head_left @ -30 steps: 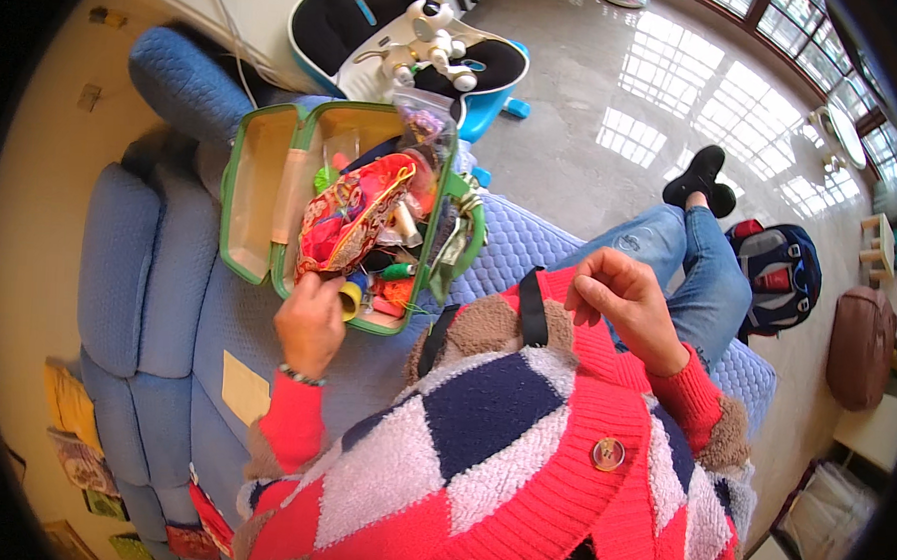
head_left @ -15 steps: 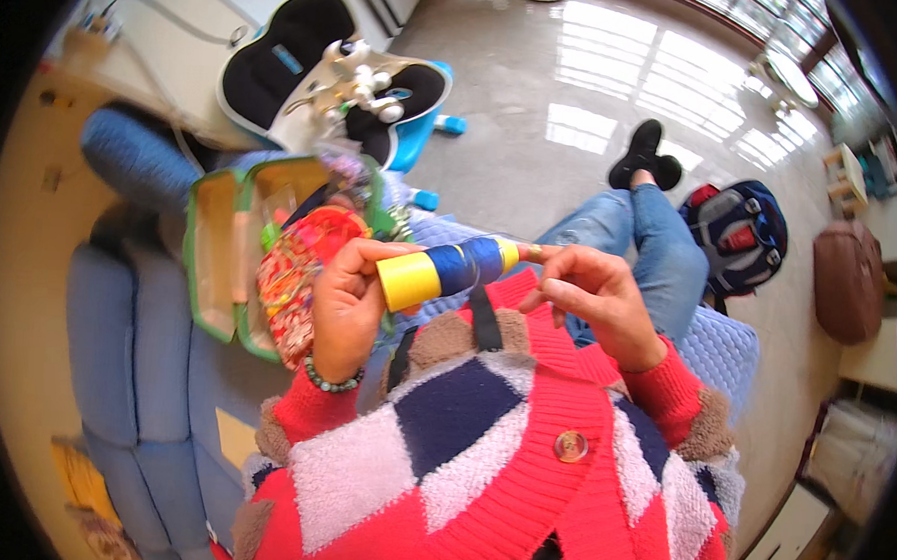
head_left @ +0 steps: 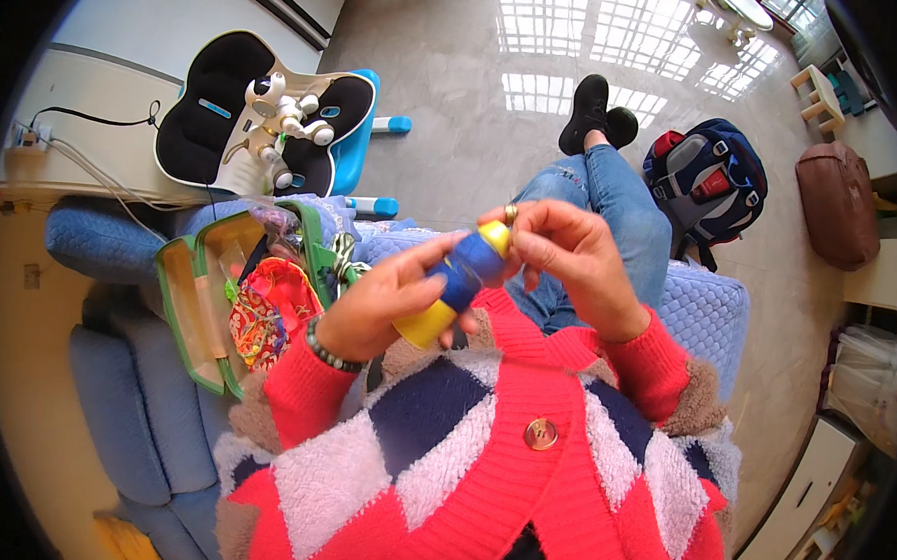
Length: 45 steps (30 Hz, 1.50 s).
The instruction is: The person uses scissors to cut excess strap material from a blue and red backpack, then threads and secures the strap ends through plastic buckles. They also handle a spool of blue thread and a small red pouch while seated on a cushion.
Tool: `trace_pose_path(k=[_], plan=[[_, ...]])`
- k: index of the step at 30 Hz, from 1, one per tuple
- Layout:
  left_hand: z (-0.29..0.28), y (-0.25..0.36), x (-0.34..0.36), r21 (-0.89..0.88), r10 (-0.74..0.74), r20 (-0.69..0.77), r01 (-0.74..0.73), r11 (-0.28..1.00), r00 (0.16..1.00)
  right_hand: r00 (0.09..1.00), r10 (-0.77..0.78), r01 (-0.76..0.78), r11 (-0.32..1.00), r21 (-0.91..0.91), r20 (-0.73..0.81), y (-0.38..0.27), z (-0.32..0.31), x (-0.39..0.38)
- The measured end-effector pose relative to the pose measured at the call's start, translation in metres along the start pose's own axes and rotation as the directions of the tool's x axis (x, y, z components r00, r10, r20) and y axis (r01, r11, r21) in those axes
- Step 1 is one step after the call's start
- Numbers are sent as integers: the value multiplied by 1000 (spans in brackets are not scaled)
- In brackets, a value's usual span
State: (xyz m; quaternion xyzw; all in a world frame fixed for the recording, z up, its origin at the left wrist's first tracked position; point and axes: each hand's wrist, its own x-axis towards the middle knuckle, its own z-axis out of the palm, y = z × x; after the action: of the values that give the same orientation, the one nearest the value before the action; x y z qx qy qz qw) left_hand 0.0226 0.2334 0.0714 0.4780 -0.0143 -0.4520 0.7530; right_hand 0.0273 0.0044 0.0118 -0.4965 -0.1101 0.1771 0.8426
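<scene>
My left hand [head_left: 375, 305] is closed around a thread cone [head_left: 457, 272], with blue thread wound on a yellow core. The cone lies tilted in front of my chest, its wide end towards me and its narrow yellow end up and to the right. At that narrow end my right hand [head_left: 577, 271] has thumb and forefinger brought together. Whatever those fingertips may hold is too small to make out. One finger of this hand wears a ring. An open green case [head_left: 176, 280] sits left of my left hand, with a red patterned cloth pouch [head_left: 256, 322] inside.
Behind the case stands a black-and-white seat [head_left: 217, 80] with blue legs, a white jointed toy [head_left: 286, 113] on it. Blue sofa cushions [head_left: 113, 396] are at left. Beyond my jeans-clad legs [head_left: 626, 218] are a dark blue backpack [head_left: 708, 181] and a brown bag [head_left: 837, 207].
The cone has turned from nearly level to steeply tilted, narrow end up. My left hand has shifted from its wide end onto the wound thread. My right hand has moved left, close against the tip.
</scene>
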Motion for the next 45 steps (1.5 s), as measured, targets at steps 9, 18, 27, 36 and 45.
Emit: trace_pose_path(k=[9, 18, 27, 36, 45], plan=[[54, 118, 45, 208, 319, 173, -351, 913, 932, 940, -296, 317, 940, 122, -168, -41, -12, 11], [3, 79, 87, -345, 308, 137, -246, 906, 942, 931, -174, 123, 977, -172, -320, -35, -60, -17], [-32, -27, 92, -482, 164, -92, -189, 856, 982, 924, -148, -39, 880, -472, -353, -5, -37, -45], [-8, -33, 98, -249, 202, -157, -237, 939, 967, 902, -78, -210, 780, -590, -424, -2, -10, -38], [-3, -40, 95, -197, 208, -192, -245, 949, 959, 898, -286, -85, 632, -771, -333, 3, -10, -36]])
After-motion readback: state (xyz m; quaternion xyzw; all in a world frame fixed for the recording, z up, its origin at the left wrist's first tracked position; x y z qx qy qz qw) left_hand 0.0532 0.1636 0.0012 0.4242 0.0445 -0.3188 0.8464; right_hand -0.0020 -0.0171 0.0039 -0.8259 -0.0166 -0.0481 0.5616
